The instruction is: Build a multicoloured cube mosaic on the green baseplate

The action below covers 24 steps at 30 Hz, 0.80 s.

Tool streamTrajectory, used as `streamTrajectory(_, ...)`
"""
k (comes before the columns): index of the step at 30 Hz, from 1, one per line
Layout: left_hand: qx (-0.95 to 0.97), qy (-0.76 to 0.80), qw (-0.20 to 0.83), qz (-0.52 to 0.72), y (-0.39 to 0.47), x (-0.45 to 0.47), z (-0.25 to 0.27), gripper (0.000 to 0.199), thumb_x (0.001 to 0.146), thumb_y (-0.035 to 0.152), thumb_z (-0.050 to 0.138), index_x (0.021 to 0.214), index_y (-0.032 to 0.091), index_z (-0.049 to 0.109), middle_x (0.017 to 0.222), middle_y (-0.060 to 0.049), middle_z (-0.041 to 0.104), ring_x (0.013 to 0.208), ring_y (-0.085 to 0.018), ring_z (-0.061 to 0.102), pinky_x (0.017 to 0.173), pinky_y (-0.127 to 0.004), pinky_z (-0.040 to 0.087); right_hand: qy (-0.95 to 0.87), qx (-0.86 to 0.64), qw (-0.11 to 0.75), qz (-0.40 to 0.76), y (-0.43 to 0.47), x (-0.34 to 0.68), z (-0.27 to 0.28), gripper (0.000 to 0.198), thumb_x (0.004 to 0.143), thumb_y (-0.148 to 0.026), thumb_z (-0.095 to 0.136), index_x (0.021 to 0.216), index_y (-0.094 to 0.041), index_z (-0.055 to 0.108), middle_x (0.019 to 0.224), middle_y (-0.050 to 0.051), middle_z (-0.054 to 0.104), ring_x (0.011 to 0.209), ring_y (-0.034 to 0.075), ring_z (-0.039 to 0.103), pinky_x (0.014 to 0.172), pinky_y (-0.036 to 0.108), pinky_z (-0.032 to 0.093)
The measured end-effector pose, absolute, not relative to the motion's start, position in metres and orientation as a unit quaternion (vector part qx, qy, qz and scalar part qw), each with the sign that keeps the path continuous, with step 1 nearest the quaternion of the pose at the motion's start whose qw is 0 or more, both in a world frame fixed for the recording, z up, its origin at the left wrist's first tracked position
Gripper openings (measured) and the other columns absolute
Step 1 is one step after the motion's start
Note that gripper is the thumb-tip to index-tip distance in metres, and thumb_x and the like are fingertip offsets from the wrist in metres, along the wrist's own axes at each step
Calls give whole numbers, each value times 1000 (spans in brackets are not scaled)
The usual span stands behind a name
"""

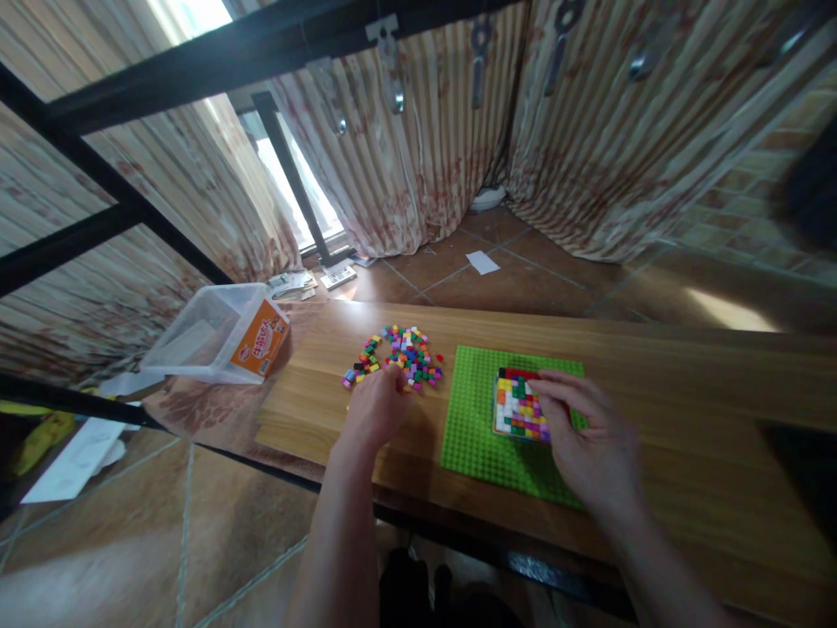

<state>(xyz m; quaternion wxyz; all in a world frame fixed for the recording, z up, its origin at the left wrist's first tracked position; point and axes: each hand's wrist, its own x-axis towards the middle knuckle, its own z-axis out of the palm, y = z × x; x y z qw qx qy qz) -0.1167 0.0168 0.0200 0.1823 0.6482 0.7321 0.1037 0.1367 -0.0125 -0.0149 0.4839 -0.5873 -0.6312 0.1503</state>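
Note:
At the pile of small colourful toy bricks (409, 356), my left hand (383, 403) reaches down with its fingers drawn together. Its fingertips are partly hidden, so I cannot make out what they hold. A green studded baseplate (472, 406) lies to the right of the pile. On it stands a squarish block built of multicoloured bricks (516, 408), with red along its far edge. My right hand (588, 427) rests over the right side of this block, thumb and fingers bent close together at its top. That hand covers part of the block and baseplate; anything between its fingertips is too small to tell.
The wooden tabletop (693, 410) carries the bricks and baseplate. A clear plastic box (196, 336) with an orange label stands at the left end. A dark metal frame (215, 74) with hanging hooks crosses above, before striped curtains (425, 157). A dark object (801, 467) lies at right.

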Motion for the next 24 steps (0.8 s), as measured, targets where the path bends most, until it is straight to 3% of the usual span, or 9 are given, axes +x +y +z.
streamTrajectory(3,631,703,253,208,18,-108,21,8,76,13,66,69,16,62,65,0,61,65,-15,56,62,-25,37,-650,-568,485,142,-15,131,-10,17,91,-30,58,95,-25,74,110,6,71,103,23,64,91,44,50)
streamTrajectory(7,576,533,491,378,16,-88,22,10,75,19,71,72,15,62,68,2,61,66,-11,54,64,-23,40,-693,-520,480,140,-20,122,1,16,90,-29,63,102,-26,73,113,6,70,106,23,62,93,45,48)
streamTrajectory(11,521,384,646,404,9,-68,25,20,75,28,78,84,13,69,75,0,64,67,-9,53,65,-21,40,-711,-488,474,176,-24,118,9,18,89,-30,66,106,-27,72,107,5,71,104,22,61,91,43,49)
streamTrajectory(16,478,351,687,419,5,-54,29,22,76,30,79,85,12,71,69,1,63,62,-8,52,62,-20,40,-697,-480,493,204,-24,119,10,9,90,-29,66,97,-29,72,96,1,72,93,19,63,83,38,49)
streamTrajectory(24,444,342,713,421,2,-46,26,29,71,35,83,80,12,70,69,-1,66,62,-10,60,63,-23,47,-662,-476,512,272,-26,123,13,10,91,-28,64,93,-30,74,92,-1,71,91,17,63,84,35,49)
